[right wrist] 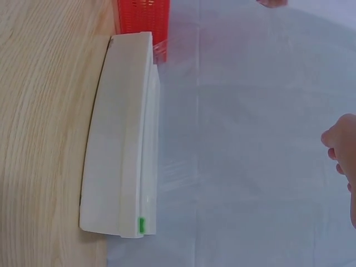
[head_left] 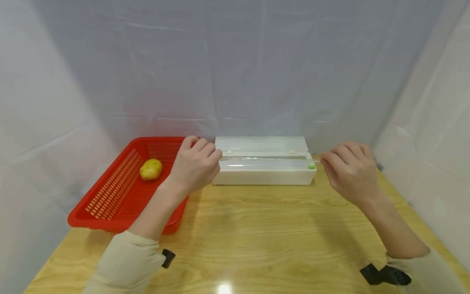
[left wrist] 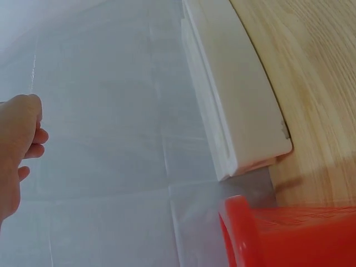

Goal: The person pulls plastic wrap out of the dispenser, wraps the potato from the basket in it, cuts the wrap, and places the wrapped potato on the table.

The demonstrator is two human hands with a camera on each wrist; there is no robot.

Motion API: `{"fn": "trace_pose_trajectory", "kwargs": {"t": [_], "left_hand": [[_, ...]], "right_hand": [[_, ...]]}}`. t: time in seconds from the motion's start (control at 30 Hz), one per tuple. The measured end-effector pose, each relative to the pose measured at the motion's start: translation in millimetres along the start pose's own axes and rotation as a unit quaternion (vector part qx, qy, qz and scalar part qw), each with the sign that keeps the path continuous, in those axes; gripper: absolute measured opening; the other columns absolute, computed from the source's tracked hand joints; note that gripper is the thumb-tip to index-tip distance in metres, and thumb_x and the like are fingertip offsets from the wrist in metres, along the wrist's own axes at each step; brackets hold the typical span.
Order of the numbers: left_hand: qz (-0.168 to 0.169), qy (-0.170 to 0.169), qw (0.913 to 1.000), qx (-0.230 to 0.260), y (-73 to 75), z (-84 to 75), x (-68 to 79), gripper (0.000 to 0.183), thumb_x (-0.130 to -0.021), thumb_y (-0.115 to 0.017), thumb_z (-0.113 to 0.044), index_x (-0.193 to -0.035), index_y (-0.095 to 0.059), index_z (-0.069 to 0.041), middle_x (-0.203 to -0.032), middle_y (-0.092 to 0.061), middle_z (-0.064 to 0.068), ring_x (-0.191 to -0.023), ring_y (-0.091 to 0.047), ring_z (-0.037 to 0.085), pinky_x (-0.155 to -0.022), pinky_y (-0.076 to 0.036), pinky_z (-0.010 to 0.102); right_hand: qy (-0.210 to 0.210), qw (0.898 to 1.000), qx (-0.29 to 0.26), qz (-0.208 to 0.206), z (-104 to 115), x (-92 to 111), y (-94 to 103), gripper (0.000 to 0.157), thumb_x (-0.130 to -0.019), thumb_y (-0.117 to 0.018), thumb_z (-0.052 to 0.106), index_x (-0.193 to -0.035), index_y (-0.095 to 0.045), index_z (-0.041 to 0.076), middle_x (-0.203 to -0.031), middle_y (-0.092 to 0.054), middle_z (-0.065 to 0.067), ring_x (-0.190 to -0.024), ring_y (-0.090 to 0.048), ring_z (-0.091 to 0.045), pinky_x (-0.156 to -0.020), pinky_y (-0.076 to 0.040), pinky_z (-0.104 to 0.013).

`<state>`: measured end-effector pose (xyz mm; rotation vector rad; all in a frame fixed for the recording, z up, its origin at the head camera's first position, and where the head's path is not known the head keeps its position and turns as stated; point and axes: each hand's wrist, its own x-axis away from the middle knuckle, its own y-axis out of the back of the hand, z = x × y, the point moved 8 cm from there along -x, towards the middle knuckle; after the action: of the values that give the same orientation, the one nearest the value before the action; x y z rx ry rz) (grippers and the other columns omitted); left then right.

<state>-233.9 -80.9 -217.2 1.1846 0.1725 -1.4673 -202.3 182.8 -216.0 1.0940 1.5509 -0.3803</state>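
Both hands are raised above the table, one toward each end of a white cling film dispenser (head_left: 262, 177) whose lid (head_left: 260, 143) stands up. A clear sheet of cling film (head_left: 318, 160) stretches between them, and its thin edge shows beside the fingers in the head view. My left hand (head_left: 198, 163), near the dispenser's left end and the red basket, pinches one side of the film with curled fingers. Off the right end, my right hand (head_left: 349, 171) pinches the other side between thumb and fingers. A green cutter slider (head_left: 311, 166) sits at the dispenser's right end.
On the left, a red plastic basket (head_left: 126, 223) holds a yellow potato-like item (head_left: 151, 169), with my left forearm reaching across its right side. The wooden table (head_left: 249, 232) extends in front of the dispenser. Pale sheeting (head_left: 257, 73) hangs behind and on both sides.
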Motion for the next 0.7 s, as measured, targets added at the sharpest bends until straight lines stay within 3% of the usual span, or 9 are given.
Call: {"fn": "trace_pose_trajectory", "kwargs": {"t": [0.27, 0.5, 0.7], "left_hand": [[-0.029, -0.004, 0.9994, 0.019, 12.6, -3.4, 1.3, 0.008, -0.076, -0.053, -0.005, -0.069, -0.052, -0.003, -0.065, -0.054, 0.009, -0.065, -0.052, 0.028, -0.075, -0.042, 0.044], [-0.015, -0.010, 0.9998, -0.003, 24.2, -6.7, -0.7, 0.016, -0.082, -0.044, -0.008, -0.070, -0.054, -0.005, -0.066, -0.055, 0.008, -0.069, -0.053, 0.026, -0.077, -0.042, 0.042], [-0.026, -0.021, 0.9994, 0.011, 32.8, -9.8, -2.8, 0.015, -0.084, -0.044, -0.007, -0.071, -0.053, -0.004, -0.067, -0.054, 0.009, -0.069, -0.053, 0.027, -0.077, -0.042, 0.044]], "right_hand": [[-0.003, 0.999, -0.009, -0.030, 6, -3, 11.2, 0.031, -0.095, -0.051, 0.016, -0.073, -0.065, -0.001, -0.068, -0.058, -0.015, -0.071, -0.053, -0.039, -0.067, -0.036, -0.049], [0.002, 0.999, 0.001, -0.050, 15, -11, 25.7, 0.032, -0.095, -0.052, 0.016, -0.071, -0.064, -0.001, -0.067, -0.058, -0.015, -0.069, -0.052, -0.038, -0.067, -0.036, -0.049], [0.006, 0.997, 0.005, -0.078, 20, -16, 37.1, 0.031, -0.094, -0.053, 0.015, -0.069, -0.063, 0.000, -0.065, -0.056, -0.015, -0.068, -0.052, -0.038, -0.065, -0.033, -0.049]]}}
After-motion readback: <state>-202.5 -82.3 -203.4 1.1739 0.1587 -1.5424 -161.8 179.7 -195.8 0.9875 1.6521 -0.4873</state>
